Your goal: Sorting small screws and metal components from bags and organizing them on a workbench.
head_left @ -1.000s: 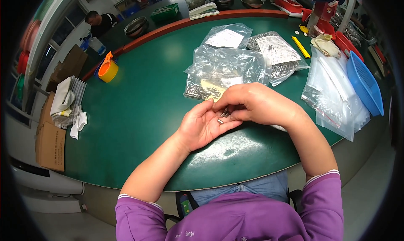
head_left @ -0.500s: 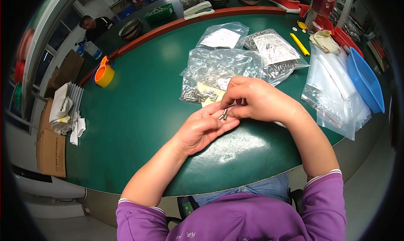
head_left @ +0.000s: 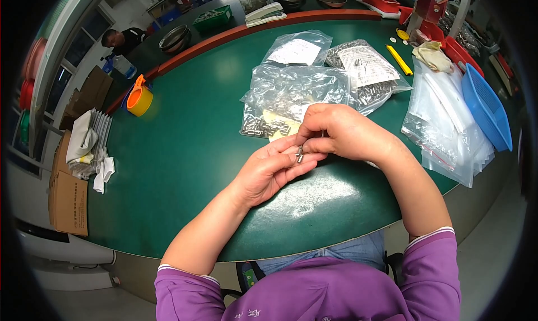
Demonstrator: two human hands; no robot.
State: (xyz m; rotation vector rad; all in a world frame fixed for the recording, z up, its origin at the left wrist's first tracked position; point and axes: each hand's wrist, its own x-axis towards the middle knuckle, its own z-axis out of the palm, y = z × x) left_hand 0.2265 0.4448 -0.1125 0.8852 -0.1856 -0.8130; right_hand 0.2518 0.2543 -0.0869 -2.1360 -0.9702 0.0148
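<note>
From the head view, your left hand lies palm up over the green table, fingers open. Your right hand meets it, fingertips pinched on a small metal part just above that palm. Behind your right hand sits a clear bag of metal parts; right of it, a stack of empty clear bags.

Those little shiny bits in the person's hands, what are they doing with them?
A person in purple sleeves sits at a round green table. The left hand lies palm up, and the right hand pinches a small metal part just above its fingers. Right behind the hands lies a clear bag of small metal parts, with more bags beside it. A stack of empty clear bags and a blue tray sit to the right.
</note>
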